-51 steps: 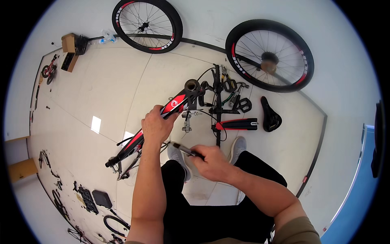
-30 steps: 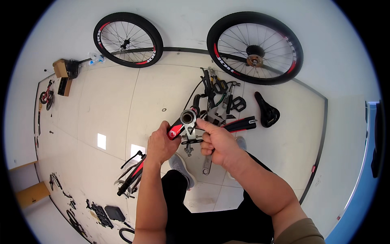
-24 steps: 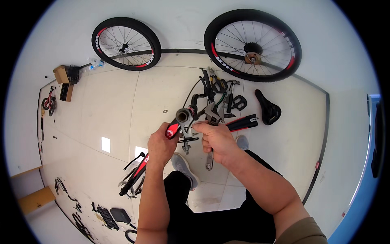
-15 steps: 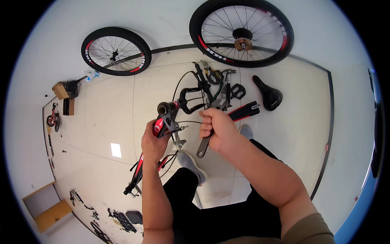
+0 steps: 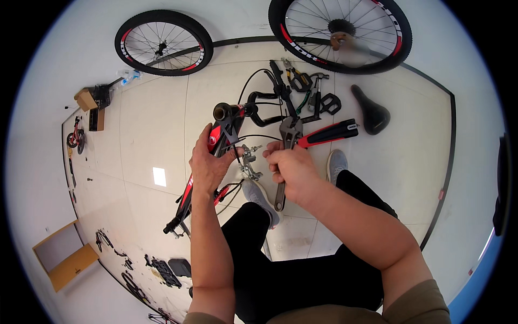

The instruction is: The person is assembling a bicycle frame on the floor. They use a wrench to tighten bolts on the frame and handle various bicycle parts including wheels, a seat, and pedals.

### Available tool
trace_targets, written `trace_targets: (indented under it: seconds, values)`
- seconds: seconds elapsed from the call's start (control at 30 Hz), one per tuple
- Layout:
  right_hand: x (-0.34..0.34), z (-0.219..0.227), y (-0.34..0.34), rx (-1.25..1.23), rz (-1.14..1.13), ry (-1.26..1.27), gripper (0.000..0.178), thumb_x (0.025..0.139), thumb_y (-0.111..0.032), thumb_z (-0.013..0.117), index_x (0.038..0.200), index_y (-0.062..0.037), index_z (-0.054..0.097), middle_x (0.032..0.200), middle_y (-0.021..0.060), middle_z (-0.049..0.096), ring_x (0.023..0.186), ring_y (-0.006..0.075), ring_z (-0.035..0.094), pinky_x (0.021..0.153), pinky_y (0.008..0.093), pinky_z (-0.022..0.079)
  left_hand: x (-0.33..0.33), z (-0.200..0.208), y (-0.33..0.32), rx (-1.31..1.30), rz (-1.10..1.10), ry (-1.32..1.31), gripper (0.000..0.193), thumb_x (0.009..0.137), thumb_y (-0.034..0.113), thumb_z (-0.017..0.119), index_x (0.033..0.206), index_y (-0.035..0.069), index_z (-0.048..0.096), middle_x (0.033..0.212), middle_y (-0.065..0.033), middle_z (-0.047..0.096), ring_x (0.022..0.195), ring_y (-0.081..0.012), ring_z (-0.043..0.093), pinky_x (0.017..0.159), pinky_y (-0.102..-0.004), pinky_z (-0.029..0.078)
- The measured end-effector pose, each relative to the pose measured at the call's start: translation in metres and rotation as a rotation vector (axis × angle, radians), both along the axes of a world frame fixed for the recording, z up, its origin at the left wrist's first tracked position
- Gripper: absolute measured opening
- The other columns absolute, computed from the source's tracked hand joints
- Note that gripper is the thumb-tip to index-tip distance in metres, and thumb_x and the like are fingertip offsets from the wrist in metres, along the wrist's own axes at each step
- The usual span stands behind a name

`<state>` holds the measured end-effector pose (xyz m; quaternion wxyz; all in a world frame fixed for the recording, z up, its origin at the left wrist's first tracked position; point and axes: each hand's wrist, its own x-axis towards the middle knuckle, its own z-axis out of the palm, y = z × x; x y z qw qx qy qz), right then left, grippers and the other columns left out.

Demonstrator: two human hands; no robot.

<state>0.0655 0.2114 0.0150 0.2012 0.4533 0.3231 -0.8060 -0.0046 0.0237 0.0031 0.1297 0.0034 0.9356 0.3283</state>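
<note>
The left grip is wrapped around the red and black frame (image 5: pixel 216 136), with the left hand (image 5: pixel 209 166) a little below its open tube end, thumb on the right side. The right grip is curled firmly about the wrench (image 5: pixel 291 129), its handle running down below the right hand (image 5: pixel 294 168) and its head pointing away from the body. Both holds match those of a moment ago (only the angles have changed): 1.7 seconds ago the wrench pointed left, toward the left shoe (image 5: pixel 260 202), and a second ago the right fingers reached up beside the tube end. Now there is a visible gap between the right hand and the frame, and the wrench runs straighter up the view than it did half a second ago.

Between the hands, near the left thumb, is a silver brake (image 5: pixel 249 163). The frame slants from the left hand down to the left, its narrow end above the floor (image 5: pixel 143 208).

Farther out are the right shoe (image 5: pixel 338 163), a red and black part (image 5: pixel 328 133) and the handlebar (image 5: pixel 281 86). Past these lie a pedal (image 5: pixel 330 103), a hammer (image 5: pixel 318 85) and the saddle (image 5: pixel 372 112). Farthest off, the left wheel (image 5: pixel 161 51) and right wheel (image 5: pixel 340 27) lean against the wall (image 5: pixel 237 19).
</note>
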Motion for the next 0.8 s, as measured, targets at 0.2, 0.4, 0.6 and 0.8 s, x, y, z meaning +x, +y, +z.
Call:
trace_targets:
  seconds: [0.2, 0.4, 0.6, 0.8]
  values:
    - [0.019, -0.006, -0.029, 0.252, 0.184, 0.06, 0.034, 0.073, 0.001, 0.067, 0.106, -0.0007, 0.061, 0.11, 0.0075, 0.061, 0.096, 0.0179, 0.058, 0.084, 0.0326, 0.046, 0.001, -0.001, 0.002, -0.139, -0.028, 0.041, 0.109, 0.059, 0.055, 0.089, 0.145, 0.005, 0.044, 0.125, -0.0165, 0.061, 0.117, -0.0326, 0.056, 0.102, -0.048, 0.04]
    - [0.016, -0.012, -0.041, 0.338, 0.217, 0.179, 0.041, 0.069, -0.007, 0.075, 0.106, 0.0023, 0.058, 0.101, 0.0094, 0.06, 0.088, 0.0192, 0.058, 0.08, 0.0321, 0.046, 0.004, 0.004, 0.008, -0.195, -0.024, 0.035, 0.107, 0.06, 0.056, 0.088, 0.145, 0.008, 0.045, 0.119, -0.0137, 0.063, 0.114, -0.0314, 0.057, 0.1, -0.0504, 0.04]
    - [0.014, -0.02, -0.045, 0.394, 0.325, 0.094, 0.045, 0.069, -0.014, 0.079, 0.103, 0.0035, 0.056, 0.098, 0.0108, 0.059, 0.088, 0.0189, 0.057, 0.078, 0.0335, 0.048, 0.004, 0.011, 0.009, -0.138, -0.021, -0.101, 0.102, 0.058, 0.056, 0.089, 0.139, 0.008, 0.049, 0.116, -0.0104, 0.064, 0.113, -0.0298, 0.058, 0.098, -0.0493, 0.04]
    - [0.011, -0.014, -0.043, 0.296, 0.363, 0.076, 0.038, 0.074, -0.016, 0.078, 0.102, 0.0014, 0.058, 0.094, 0.008, 0.061, 0.089, 0.0168, 0.057, 0.082, 0.0326, 0.045, 0.006, 0.007, 0.014, -0.231, -0.045, 0.026, 0.104, 0.054, 0.046, 0.094, 0.139, 0.005, 0.049, 0.113, -0.0131, 0.068, 0.106, -0.0278, 0.064, 0.097, -0.0412, 0.048]
